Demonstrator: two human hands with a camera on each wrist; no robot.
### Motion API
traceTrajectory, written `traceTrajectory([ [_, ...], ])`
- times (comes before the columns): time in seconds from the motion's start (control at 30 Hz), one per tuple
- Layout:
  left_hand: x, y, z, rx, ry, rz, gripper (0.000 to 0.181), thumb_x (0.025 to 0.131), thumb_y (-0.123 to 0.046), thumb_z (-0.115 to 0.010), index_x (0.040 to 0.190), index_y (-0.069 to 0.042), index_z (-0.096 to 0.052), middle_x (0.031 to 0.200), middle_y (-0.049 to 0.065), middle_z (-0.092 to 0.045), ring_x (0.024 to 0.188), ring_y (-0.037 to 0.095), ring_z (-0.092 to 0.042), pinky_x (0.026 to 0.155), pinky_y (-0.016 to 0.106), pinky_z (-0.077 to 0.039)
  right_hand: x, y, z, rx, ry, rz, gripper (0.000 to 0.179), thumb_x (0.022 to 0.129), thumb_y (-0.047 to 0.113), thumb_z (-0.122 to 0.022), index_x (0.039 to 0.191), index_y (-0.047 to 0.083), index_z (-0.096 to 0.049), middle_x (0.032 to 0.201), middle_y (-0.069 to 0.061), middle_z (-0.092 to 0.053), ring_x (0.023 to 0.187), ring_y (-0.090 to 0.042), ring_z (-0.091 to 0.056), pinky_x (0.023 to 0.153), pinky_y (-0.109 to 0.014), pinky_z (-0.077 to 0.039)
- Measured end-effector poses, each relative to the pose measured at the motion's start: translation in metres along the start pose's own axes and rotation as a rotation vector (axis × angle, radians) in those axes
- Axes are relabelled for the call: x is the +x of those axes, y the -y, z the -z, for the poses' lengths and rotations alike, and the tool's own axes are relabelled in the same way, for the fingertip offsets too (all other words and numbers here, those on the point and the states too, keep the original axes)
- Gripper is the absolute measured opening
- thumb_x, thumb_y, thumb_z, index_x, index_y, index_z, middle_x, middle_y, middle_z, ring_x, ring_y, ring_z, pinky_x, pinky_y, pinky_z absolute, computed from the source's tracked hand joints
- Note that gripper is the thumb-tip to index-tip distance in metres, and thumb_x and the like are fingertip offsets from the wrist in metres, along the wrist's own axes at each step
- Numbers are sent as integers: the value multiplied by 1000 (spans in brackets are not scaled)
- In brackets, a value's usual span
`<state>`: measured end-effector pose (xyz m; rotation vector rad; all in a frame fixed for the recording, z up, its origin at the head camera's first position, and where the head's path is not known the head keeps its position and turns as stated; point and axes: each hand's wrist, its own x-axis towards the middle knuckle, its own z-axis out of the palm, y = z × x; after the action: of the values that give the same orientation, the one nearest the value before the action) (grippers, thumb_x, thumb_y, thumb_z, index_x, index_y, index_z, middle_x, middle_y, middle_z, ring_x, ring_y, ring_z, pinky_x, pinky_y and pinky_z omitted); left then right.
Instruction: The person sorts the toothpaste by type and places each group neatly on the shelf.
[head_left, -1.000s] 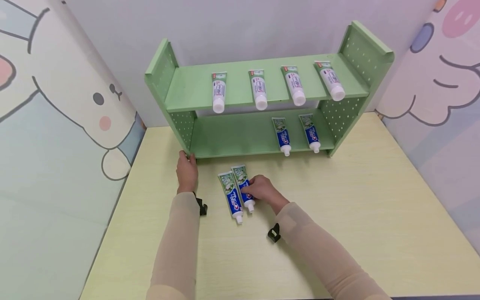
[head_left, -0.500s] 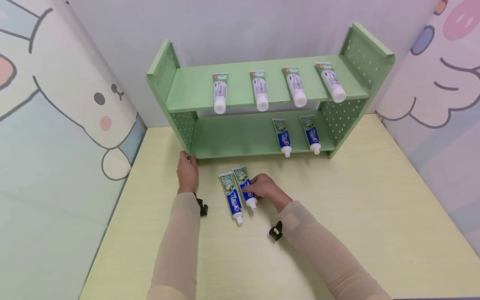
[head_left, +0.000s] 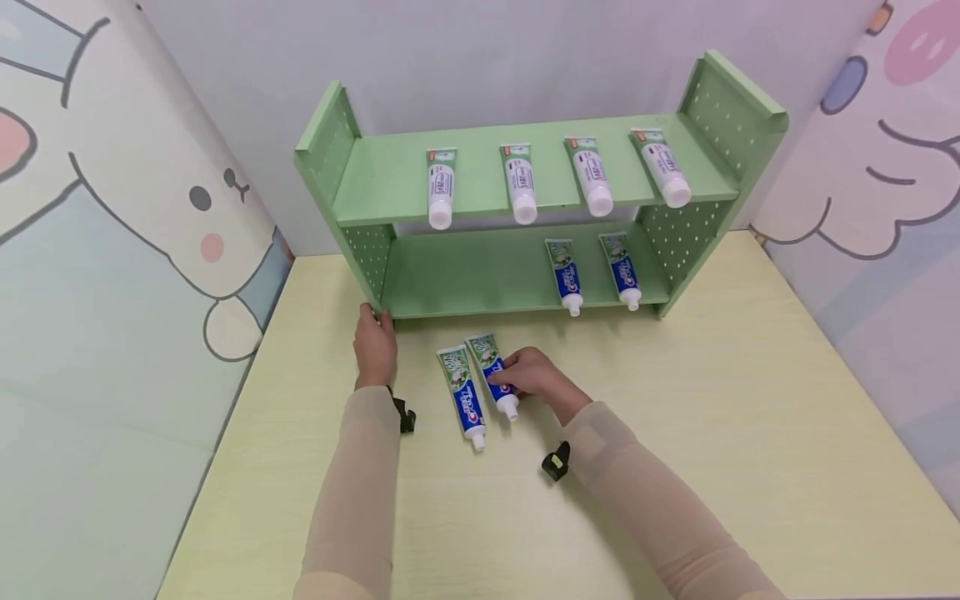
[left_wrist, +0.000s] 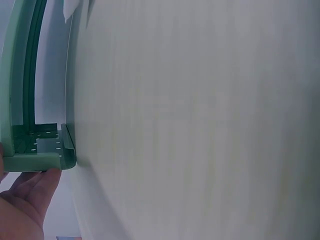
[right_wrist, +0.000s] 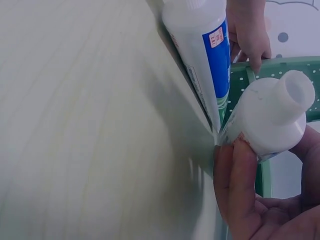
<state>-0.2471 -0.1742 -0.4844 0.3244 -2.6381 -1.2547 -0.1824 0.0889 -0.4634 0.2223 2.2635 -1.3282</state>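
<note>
My right hand [head_left: 528,371] pinches a blue and green toothpaste tube [head_left: 487,353] by its side, thumb on top and fingers underneath. In the right wrist view, the fingers [right_wrist: 242,172] curl under the tube's white shoulder [right_wrist: 272,117], its cap end toward the camera. Just left of it, a matching toothpaste tube [head_left: 463,392] lies on the table. My left hand [head_left: 375,348] grips the lower left front corner of a green two-tier shelf [head_left: 465,310]; the left wrist view shows its fingers [left_wrist: 42,192] against the green side panel [left_wrist: 37,161].
Several white and green toothpaste tubes [head_left: 520,182] lie in a row on the upper tier, caps forward. On the lower tier's right side are two blue and green tubes [head_left: 564,279] [head_left: 621,271]. Cartoon-printed walls [head_left: 120,292] flank the pale table [head_left: 712,467].
The right hand has shifted its tube slightly right, and its cap end has swung away from the neighbouring tube, widening the gap. The left hand stays at the shelf corner.
</note>
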Motion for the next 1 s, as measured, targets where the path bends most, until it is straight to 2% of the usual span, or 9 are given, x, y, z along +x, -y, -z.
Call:
traceTrajectory([
  [1.0,1,-1,1,22,0,5,37,107,-29,-37,133,-1,-38,113,18,-54,98,33,-55,81,48,-46,-15,13,9,34,7,35,51,85,16,-77,126,-6,-55,100,-15,-63,78,-22,-63,63,-33,-54],
])
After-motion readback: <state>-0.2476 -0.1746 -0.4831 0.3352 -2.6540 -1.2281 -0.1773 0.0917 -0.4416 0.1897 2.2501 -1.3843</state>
